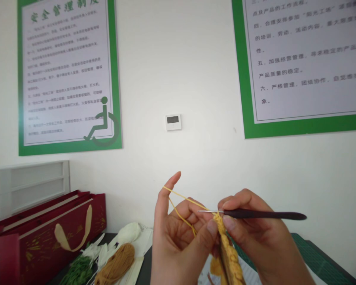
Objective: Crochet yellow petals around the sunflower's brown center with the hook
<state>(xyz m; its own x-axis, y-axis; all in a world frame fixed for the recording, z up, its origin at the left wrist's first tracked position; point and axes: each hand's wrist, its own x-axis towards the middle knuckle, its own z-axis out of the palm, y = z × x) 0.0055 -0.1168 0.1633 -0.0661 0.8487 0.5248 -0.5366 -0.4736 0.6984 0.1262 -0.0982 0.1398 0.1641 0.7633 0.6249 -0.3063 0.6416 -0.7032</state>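
1. The left hand (178, 233) lifts its index finger straight up, with yellow yarn (182, 199) looped over it. The other fingers curl inward, and the thumb presses on the crocheted strip (229, 253).
2. The right hand (249, 233) pinches a crochet hook (255, 214) between thumb and fingers. Its dark handle points right, and its metal tip reaches left to the top of the strip.
3. The strip stands between both hands, low in the view, with a green cutting mat (317, 257) to the right.
4. On a dark table (145, 269) lie a skein of ochre yarn (115, 265), green yarn (77, 272) and white yarn (127, 233), just beside a dark red gift bag (47, 233).
5. 2 green-framed notices (65, 75) hang on the wall.
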